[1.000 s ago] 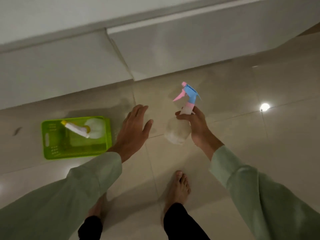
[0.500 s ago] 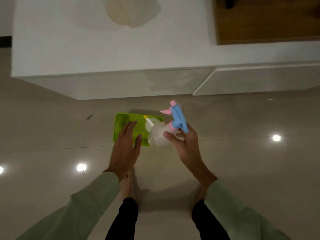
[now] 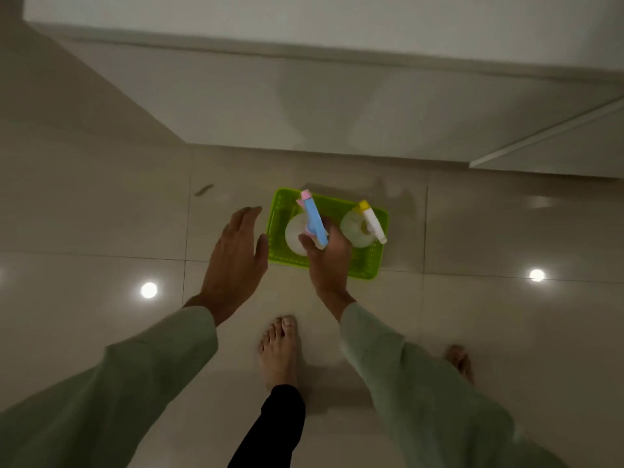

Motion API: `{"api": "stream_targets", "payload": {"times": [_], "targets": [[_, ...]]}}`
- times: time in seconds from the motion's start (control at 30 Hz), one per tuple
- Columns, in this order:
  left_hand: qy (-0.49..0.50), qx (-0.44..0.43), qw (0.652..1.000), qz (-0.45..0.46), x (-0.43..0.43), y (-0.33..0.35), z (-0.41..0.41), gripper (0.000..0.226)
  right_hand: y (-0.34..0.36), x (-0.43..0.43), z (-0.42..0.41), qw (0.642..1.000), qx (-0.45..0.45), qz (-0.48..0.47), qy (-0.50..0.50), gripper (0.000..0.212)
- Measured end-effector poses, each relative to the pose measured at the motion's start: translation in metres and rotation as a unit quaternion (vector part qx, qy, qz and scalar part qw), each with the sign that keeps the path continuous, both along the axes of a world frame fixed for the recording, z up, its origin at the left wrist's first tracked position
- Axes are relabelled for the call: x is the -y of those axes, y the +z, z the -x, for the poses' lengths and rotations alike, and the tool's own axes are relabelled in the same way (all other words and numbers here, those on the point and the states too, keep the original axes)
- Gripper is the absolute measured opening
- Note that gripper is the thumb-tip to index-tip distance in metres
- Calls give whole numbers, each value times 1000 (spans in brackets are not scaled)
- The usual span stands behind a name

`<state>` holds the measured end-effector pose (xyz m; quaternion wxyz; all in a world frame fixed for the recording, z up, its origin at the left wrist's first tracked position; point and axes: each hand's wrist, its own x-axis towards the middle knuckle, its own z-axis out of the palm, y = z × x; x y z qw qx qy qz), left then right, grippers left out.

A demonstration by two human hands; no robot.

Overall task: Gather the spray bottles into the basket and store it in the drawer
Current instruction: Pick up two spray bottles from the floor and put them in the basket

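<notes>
Right hand [image 3: 329, 261] clamps the neck of my blue-and-pink-triggered clear plastic spray bottle [image 3: 312, 224] over the lime-green slotted plastic basket [image 3: 366, 265]; it seems light and slick. Left hand [image 3: 234, 261] hovers spread.

Glossy tiled floor [image 3: 101, 214] carries the green basket [image 3: 366, 265].

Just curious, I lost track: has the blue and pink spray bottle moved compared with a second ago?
Yes. The blue and pink spray bottle, held by the right hand, was off to the right of the green basket earlier; now it is over the basket's left part.
</notes>
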<state>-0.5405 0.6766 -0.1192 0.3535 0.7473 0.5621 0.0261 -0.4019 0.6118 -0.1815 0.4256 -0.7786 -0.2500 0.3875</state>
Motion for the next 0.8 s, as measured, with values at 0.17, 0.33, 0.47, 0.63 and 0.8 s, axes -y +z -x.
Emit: {"api": "stream_targets", "payload": {"times": [0.17,0.33,0.47,0.63,0.8], "targets": [[3,-4,1000,17,-2,-18,11,49,-31,1,19,998,26,27,43,25],[-1,-4,1000,25,0,-23,17,50,-38,6,29,996,54,39,62,30],[2,-3,1000,26,1,-18,19,50,-36,6,24,992,48,63,100,53],[1,5,1000,27,8,15,16,51,-4,21,7,981,34,103,163,82],[-14,28,999,24,12,99,2,52,96,44,-20,981,26,113,153,80]]}}
